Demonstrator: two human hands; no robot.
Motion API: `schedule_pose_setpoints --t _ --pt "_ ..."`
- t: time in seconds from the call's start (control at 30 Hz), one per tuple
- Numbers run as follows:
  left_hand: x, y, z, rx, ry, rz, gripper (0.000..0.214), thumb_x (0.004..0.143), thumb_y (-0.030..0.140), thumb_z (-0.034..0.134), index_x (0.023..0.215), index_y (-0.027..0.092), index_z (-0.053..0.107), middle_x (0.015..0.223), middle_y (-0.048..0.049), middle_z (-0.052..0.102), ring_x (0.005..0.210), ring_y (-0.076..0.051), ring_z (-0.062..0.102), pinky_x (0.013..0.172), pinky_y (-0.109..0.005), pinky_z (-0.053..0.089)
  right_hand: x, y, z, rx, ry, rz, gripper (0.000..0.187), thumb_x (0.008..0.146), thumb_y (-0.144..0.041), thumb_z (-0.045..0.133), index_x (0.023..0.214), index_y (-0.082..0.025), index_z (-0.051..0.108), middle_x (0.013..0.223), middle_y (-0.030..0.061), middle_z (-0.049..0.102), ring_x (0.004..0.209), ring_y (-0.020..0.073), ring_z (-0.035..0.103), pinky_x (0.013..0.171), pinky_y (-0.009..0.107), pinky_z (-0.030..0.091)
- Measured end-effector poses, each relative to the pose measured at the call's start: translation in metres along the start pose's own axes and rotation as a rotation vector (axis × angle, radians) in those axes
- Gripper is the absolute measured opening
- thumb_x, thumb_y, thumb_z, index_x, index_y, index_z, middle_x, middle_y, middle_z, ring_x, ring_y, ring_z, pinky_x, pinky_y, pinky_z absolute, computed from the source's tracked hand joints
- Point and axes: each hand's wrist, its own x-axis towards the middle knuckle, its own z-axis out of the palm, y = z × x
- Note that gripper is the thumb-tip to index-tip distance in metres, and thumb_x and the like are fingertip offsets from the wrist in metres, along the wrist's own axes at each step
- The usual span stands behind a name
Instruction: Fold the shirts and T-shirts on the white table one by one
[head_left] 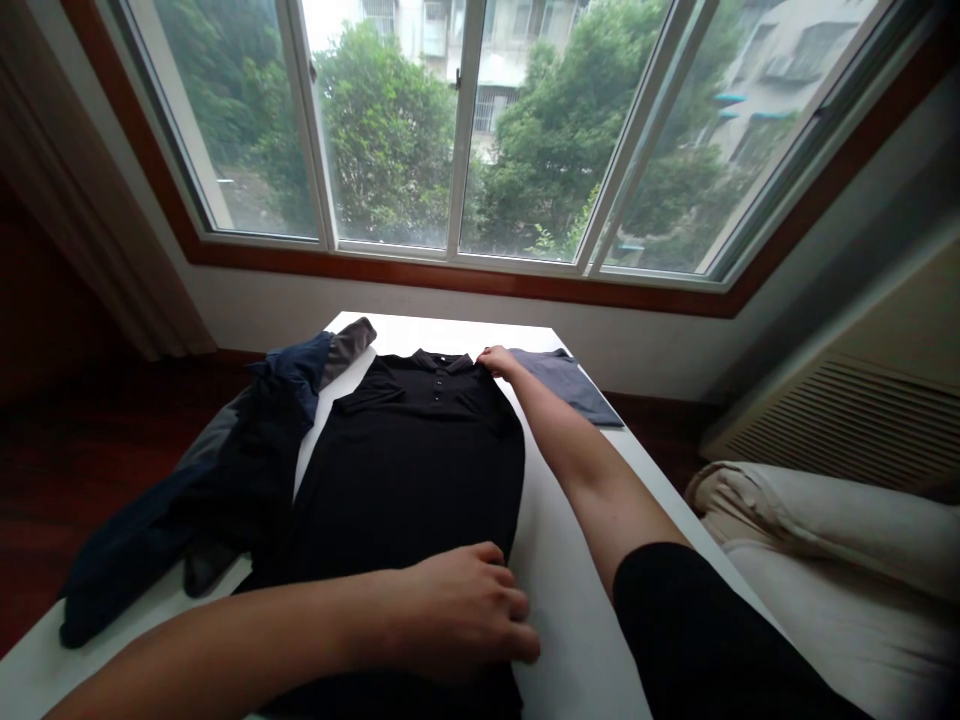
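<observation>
A black polo shirt (420,470) lies spread face up on a white table (570,610), its buttoned collar toward the window. At the shirt's right shoulder, beside the collar, my right hand (496,362) pinches the fabric. My left hand (469,610) reaches across the lower part of the shirt, its fingers curled down over the right side edge and closed on the cloth there. Its fingertips are partly hidden, and the forearm covers some of the shirt's lower end.
A heap of dark clothes (247,450) in black, navy and grey hangs over the table's left side. A folded grey garment (566,385) lies at the far right corner. Windows (457,140) stand beyond the table. Pale bedding or cushions (840,540) sit at the right, below a slatted panel (862,420).
</observation>
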Motion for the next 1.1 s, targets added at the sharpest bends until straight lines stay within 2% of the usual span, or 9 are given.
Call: schedule_pose_setpoints --t 0.13,0.23,0.4,0.47,0.57,0.67,0.77,0.9,1.1 --pt "-0.029 0.002 -0.013 -0.099 -0.065 -0.030 0.021 0.079 0.027 0.078 0.092 0.025 0.062 0.086 0.0004 0.070 0.081 -0.021 0.062 0.081 -0.039 0.043 0.010 -0.026 0.015 0.042 -0.029 -0.012 0.018 0.087 -0.017 0.069 0.102 -0.009 0.076 0.068 0.0066 0.069 0.057 0.0143 0.064 0.057 0.021 0.052" --pt "-0.050 -0.005 -0.014 -0.197 -0.086 -0.086 0.019 0.076 0.020 0.076 0.086 0.025 0.061 0.083 0.0008 0.070 0.080 -0.021 0.063 0.073 -0.036 0.043 0.010 -0.043 0.035 0.066 -0.052 -0.054 0.027 0.092 -0.018 0.065 0.115 -0.008 0.074 0.081 0.0097 0.074 0.064 0.0151 0.069 0.061 0.021 0.056" --pt "-0.075 -0.020 -0.004 -0.396 -0.143 -0.155 0.032 0.075 0.030 0.083 0.103 0.026 0.069 0.091 0.0009 0.072 0.081 -0.020 0.066 0.070 -0.031 0.047 -0.002 -0.055 0.059 0.037 -0.027 -0.166 0.042 0.098 -0.022 0.058 0.139 -0.015 0.064 0.119 0.0115 0.074 0.093 0.0176 0.073 0.081 0.026 0.059" --pt "-0.076 -0.022 0.002 -0.482 -0.158 -0.144 0.035 0.080 0.041 0.083 0.109 0.026 0.069 0.090 0.0014 0.071 0.079 -0.018 0.066 0.073 -0.029 0.050 -0.008 -0.053 0.064 0.004 0.020 -0.200 0.040 0.099 -0.021 0.055 0.137 -0.019 0.066 0.129 0.0099 0.071 0.109 0.0197 0.069 0.095 0.029 0.055" --pt "-0.070 -0.020 0.013 -0.430 -0.071 -0.231 0.030 0.090 0.045 0.073 0.113 0.025 0.070 0.095 -0.0018 0.070 0.088 -0.019 0.066 0.083 -0.030 0.051 -0.019 -0.043 0.070 -0.047 0.094 -0.213 0.036 0.101 -0.020 0.048 0.127 -0.020 0.073 0.134 0.0094 0.069 0.125 0.0229 0.062 0.110 0.032 0.044" --pt "-0.064 -0.013 0.029 -0.249 0.024 -0.292 0.044 0.090 0.045 0.071 0.130 0.026 0.065 0.127 -0.0086 0.067 0.118 -0.027 0.062 0.103 -0.040 0.048 -0.036 -0.030 0.087 -0.132 0.149 -0.217 0.038 0.103 -0.025 0.045 0.129 -0.019 0.072 0.137 0.0118 0.066 0.129 0.0251 0.058 0.114 0.033 0.041" --pt "-0.064 -0.003 0.046 -0.201 0.011 -0.224 0.063 0.096 0.052 0.062 0.152 0.027 0.049 0.160 -0.0120 0.045 0.147 -0.035 0.041 0.121 -0.054 0.032 -0.053 -0.017 0.111 -0.323 0.122 -0.294 0.045 0.103 -0.039 0.050 0.141 -0.020 0.064 0.147 0.0149 0.058 0.137 0.0294 0.051 0.116 0.038 0.038" --pt "-0.063 0.006 0.061 -0.268 -0.010 -0.214 0.064 0.106 0.052 0.042 0.165 0.027 0.031 0.172 -0.0119 0.026 0.158 -0.034 0.024 0.125 -0.063 0.021 -0.064 -0.009 0.129 -0.464 0.071 -0.338 0.059 0.107 -0.052 0.042 0.157 -0.022 0.048 0.161 0.0163 0.044 0.150 0.0332 0.036 0.122 0.047 0.027" --pt "-0.040 0.011 0.069 -0.284 -0.005 -0.207 0.066 0.105 0.052 0.043 0.165 0.025 0.033 0.172 -0.0139 0.023 0.159 -0.036 0.018 0.124 -0.065 0.021 -0.082 -0.009 0.126 -0.491 0.122 -0.355 0.061 0.108 -0.054 0.037 0.157 -0.019 0.047 0.164 0.0191 0.038 0.152 0.0336 0.032 0.122 0.048 0.024"
